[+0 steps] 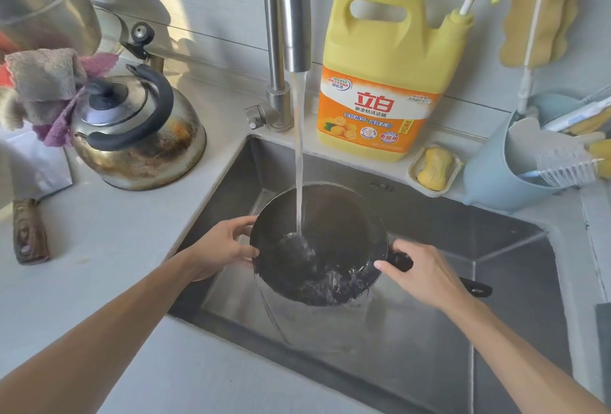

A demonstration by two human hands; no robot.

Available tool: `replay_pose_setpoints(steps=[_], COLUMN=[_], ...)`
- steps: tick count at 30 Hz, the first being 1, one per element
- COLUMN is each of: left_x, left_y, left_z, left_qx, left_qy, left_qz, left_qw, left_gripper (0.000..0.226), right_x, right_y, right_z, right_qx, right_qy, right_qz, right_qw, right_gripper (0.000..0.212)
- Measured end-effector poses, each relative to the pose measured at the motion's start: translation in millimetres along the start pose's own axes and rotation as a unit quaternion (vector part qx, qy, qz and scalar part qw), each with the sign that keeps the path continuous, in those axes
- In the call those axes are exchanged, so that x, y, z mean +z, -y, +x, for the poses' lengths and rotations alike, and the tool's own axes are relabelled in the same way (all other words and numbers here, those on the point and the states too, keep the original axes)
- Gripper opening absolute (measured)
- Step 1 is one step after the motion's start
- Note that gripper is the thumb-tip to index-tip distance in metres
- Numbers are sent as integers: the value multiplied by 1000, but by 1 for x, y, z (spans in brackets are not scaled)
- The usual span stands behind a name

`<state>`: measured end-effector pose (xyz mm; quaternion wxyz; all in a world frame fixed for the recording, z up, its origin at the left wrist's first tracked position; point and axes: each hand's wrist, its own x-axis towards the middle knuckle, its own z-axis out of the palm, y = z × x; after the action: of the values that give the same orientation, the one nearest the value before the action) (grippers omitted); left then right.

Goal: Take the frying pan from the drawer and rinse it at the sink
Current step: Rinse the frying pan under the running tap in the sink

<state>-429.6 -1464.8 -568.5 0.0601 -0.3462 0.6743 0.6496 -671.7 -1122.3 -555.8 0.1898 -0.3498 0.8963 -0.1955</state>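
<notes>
Black pan (337, 215) handle (476, 289) mostly behind right hand (426, 273)

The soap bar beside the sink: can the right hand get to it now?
Probably not at once: the right hand grips the pan handle. Once freed, the way to the soap looks open, with only the sink between them.

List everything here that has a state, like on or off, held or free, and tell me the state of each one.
faucet: on, water running
frying pan: held tilted over the sink, water pooling at its low edge
left hand: gripping the pan's rim
right hand: closed on the pan's handle
kettle: lid on, standing on the counter
detergent jug: upright, pump up
soap bar: lying in its dish
</notes>
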Motion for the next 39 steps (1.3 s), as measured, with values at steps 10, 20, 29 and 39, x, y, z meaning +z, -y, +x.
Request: replay_pose_setpoints(steps=[10,20,29,39], left_x=[-9,-17,-38,-49], left_y=[-6,-15,-33,-27], left_z=[0,3,3,4], left_qx=[39,40,5,-46], left_qy=[-6,9,104,159], left_qz=[1,-29,-70,-73], left_qw=[999,999,992,984], left_gripper=[53,51,64,67], right_x=[-23,-32,-24,-18], right_y=[2,8,4,-12], right_z=[13,6,7,4], right_qx=[51,29,-2,-39], right_qy=[146,107,66,39], right_qz=[36,110,131,99], right_qw=[987,988,989,994], right_gripper=[51,52,56,55])
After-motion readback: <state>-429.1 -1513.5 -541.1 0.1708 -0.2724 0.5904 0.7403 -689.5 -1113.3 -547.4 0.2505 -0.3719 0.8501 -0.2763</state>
